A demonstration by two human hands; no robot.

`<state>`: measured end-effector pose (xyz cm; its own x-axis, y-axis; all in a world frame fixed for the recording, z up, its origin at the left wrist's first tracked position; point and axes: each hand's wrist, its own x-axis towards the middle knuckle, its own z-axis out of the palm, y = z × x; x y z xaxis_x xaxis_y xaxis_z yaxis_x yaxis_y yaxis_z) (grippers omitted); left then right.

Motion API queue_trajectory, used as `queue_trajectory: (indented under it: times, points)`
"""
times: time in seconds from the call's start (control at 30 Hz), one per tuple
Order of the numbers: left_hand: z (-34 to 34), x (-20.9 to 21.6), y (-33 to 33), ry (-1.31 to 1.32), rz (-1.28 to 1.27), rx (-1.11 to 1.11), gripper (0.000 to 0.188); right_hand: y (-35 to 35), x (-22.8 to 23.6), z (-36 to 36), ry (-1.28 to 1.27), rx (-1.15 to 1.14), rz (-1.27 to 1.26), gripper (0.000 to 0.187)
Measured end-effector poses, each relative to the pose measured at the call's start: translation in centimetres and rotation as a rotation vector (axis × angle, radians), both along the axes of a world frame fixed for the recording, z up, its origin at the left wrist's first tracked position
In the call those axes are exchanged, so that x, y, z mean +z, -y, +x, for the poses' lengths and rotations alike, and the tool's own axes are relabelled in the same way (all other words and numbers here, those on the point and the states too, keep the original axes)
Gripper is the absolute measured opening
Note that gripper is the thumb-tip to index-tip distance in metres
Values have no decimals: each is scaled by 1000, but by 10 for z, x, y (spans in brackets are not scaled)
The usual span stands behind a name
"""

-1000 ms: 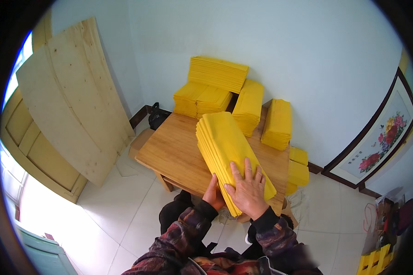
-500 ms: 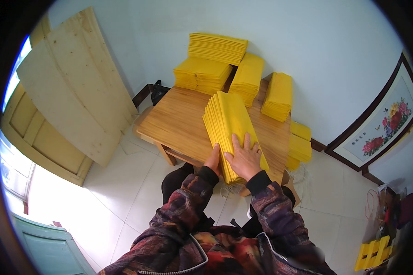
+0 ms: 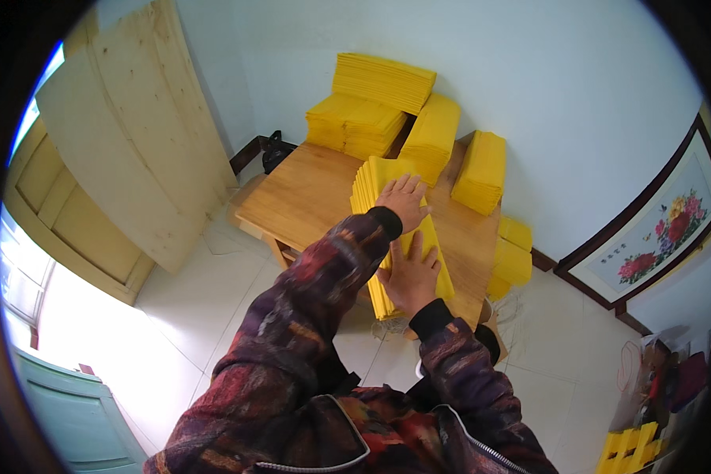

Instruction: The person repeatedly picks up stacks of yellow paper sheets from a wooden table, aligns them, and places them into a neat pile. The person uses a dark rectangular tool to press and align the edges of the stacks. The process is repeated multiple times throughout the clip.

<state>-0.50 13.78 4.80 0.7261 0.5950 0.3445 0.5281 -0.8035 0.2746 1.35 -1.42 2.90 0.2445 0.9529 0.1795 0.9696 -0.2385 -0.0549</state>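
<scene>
A long stack of folded yellow sheets lies lengthwise on the wooden table, its near end by the table's front edge. Layered edges show along its left side. My left hand rests flat across the stack's upper middle, fingers stretched out. Lower down, my right hand presses on the same stack with its fingers spread. Whether the yellow sheets are paper or cloth I cannot tell.
More yellow stacks stand at the table's back, one near the right edge. Further yellow bundles sit lower, right of the table. Wooden boards lean at left; a framed flower picture stands at right.
My left hand has left the stack's near left side and moved up and across onto its top. My right hand stays on the stack, slightly lower and to the left in view.
</scene>
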Motion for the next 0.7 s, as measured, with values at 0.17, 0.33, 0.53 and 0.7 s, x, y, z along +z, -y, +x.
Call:
queue_trajectory:
  times: [0.17, 0.33, 0.53, 0.7]
  points:
    - [8, -22, -13, -176, -41, 108, 61, 7, 14, 2, -24, 57, -93, 68]
    - [1, -44, -16, -110, -41, 159, 60, -1, 54, 46, -491, 261, -235, 46]
    - [-3, -40, -15, -102, -105, 180, 60, -15, 18, 22, -137, 209, 107, 63]
    - [-8, -36, -9, -36, -142, 235, 61, -12, 3, 22, -142, 188, 104, 76]
